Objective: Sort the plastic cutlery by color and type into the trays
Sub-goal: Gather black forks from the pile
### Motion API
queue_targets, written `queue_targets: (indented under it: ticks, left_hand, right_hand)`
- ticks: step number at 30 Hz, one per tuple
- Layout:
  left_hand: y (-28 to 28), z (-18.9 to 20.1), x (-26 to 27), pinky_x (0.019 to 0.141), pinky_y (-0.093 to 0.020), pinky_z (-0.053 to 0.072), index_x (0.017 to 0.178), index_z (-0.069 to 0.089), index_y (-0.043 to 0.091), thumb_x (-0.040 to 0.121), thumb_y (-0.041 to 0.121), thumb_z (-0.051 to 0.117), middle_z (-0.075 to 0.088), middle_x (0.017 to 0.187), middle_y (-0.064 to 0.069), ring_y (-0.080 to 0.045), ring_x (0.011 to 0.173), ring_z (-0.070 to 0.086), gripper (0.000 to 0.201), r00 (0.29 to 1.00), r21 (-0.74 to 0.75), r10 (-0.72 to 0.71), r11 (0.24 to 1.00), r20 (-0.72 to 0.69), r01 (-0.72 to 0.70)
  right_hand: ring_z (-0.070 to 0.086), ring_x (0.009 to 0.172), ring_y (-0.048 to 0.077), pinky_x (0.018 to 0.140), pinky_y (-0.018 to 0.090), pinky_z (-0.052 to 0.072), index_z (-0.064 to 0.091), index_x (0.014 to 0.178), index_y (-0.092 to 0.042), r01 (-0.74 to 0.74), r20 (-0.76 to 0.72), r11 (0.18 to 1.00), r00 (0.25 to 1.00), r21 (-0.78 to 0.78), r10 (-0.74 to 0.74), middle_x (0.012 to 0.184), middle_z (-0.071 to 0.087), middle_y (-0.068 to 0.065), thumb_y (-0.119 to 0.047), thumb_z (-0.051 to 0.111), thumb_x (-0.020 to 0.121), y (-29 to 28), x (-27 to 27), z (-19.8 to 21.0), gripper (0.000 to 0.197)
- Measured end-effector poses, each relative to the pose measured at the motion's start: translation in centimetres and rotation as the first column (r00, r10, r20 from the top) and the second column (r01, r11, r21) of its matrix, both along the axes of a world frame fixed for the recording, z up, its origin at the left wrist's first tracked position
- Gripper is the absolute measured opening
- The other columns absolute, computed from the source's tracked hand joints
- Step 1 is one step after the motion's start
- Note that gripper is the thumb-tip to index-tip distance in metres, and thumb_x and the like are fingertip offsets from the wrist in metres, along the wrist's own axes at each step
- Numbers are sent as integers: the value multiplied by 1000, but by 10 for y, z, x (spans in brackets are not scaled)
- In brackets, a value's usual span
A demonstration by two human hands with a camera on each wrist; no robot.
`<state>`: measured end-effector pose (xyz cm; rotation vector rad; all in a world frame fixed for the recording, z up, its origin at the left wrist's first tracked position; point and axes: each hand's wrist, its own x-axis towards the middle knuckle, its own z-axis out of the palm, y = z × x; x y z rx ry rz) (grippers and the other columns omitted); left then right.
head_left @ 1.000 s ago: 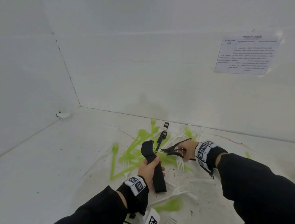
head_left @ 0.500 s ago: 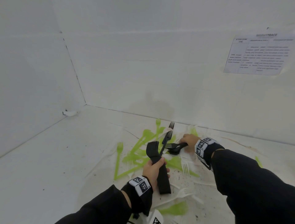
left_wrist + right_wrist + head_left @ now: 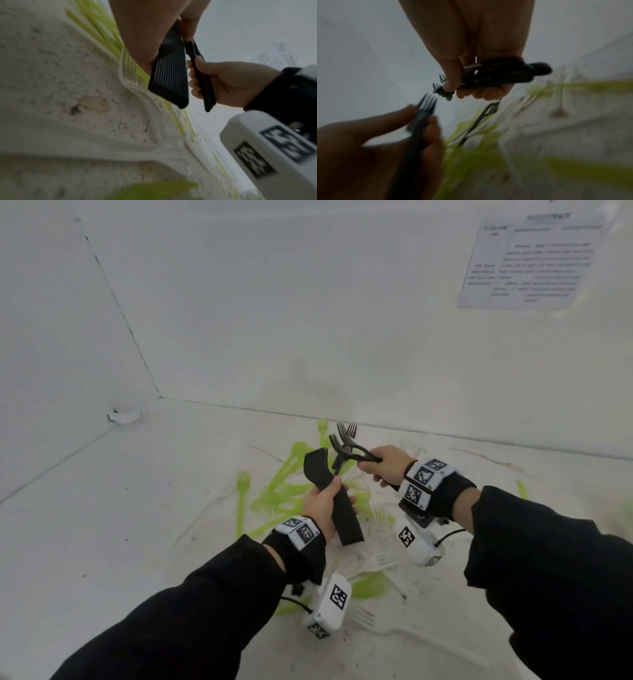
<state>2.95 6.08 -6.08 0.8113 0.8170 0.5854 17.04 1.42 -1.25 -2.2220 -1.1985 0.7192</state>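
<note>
Gripping a neat stack of black forks [image 3: 331, 501] w/ our left hand [image 3: 320, 508], fingers curled round its handles, tines up, held above the table [image 3: 120, 508]. Our right hand [image 3: 388, 465] pinches a few loose black forks [image 3: 347, 448], handles inside curled fingers, tines twd the stack. Green forks [image 3: 284, 491] & white ones lie scattered below.

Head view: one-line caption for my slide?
Left hand grips a stack of black forks; right hand holds a few more above green cutlery.

Head view bright and soft; both wrist views dim, motion-blurred.
</note>
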Motion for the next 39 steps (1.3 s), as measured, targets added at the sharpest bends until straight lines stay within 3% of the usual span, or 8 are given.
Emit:
queue_targets:
  ticks: [5, 11, 19, 23, 27, 31, 36, 39]
  left_hand:
    - [-4, 3, 0, 56, -30, 53, 96, 59, 6, 91, 20, 59, 63, 90, -14, -22, 66, 60, 14, 999, 27, 35, 999, -1, -35]
    - [-2, -2, -13, 90, -52, 51, 104, 64, 7, 85, 18, 66, 67, 107, -19, -34, 97, 65, 21, 992, 102, 110, 989, -62, -103]
    - [-7, -4, -22, 88, -48, 53, 108, 63, 2, 85, 15, 66, 67, 102, -18, -32, 93, 65, 26, 989, 126, 127, 985, -75, -117]
    - [-7, -2, -24, 54, -29, 57, 108, 60, 3, 89, 11, 61, 65, 91, -15, -24, 75, 63, 20, 996, 79, 87, 993, -20, -85]
    - [-5, -1, -27, 77, -45, 56, 110, 58, -2, 89, 9, 60, 65, 93, -18, -29, 78, 63, 23, 999, 59, 35, 998, -7, -34]
    - [-1, -1, -29, 51, -29, 56, 100, 59, 1, 91, 7, 57, 64, 86, -16, -26, 71, 62, 11, 999, 57, 33, 998, 4, -33]
    - [2, -1, -31, 79, -47, 54, 112, 57, -4, 89, 6, 58, 63, 109, -27, -35, 83, 63, 25, 999, 39, 41, 998, 13, -42]
    - [6, -2, -34, 70, -40, 57, 111, 58, -4, 90, 7, 59, 64, 101, -24, -31, 78, 63, 24, 998, 22, 56, 998, 31, -57]
  right_hand:
    - [49, 61, 15, 59, 25, 36, 49, 62, -18, -52, -37, 995, 998, 85, 55, 63, 51, -1, -23, 52, 94, -10, -47, -17, 33]
    - [55, 93, 23, 85, 34, 43, 58, 111, 5, -118, -107, 989, 986, 85, 127, 101, 61, 17, -18, 39, 98, -18, -71, -14, 32]
    - [58, 100, 29, 93, 44, 49, 62, 109, -4, 64, -189, 984, 981, 169, -31, 100, 61, 14, -16, 39, 98, -21, -80, -17, 28]
    - [59, 106, 29, 95, 44, 48, 60, 119, -7, 149, -139, 967, 983, 207, -121, 109, 64, 13, -18, 47, 95, -18, -80, -20, 30]
    - [60, 90, 27, 86, 42, 53, 62, 110, -1, 77, -144, 986, 988, 149, -55, 96, 62, 14, -14, 40, 97, -17, -80, -18, 29]
    - [54, 82, 21, 70, 29, 50, 61, 117, -3, 15, -117, 987, 993, 160, 4, 95, 62, 15, -14, 41, 97, -15, -81, -16, 30]
    - [55, 66, 14, 58, 19, 46, 55, 120, -7, 109, -171, 975, 982, 193, -76, 92, 58, 5, -17, 53, 92, -12, -81, -17, 30]
    - [56, 79, 17, 63, 20, 48, 59, 118, -5, 67, -140, 976, 989, 209, -37, 96, 60, 5, -16, 53, 92, -10, -83, -16, 29]
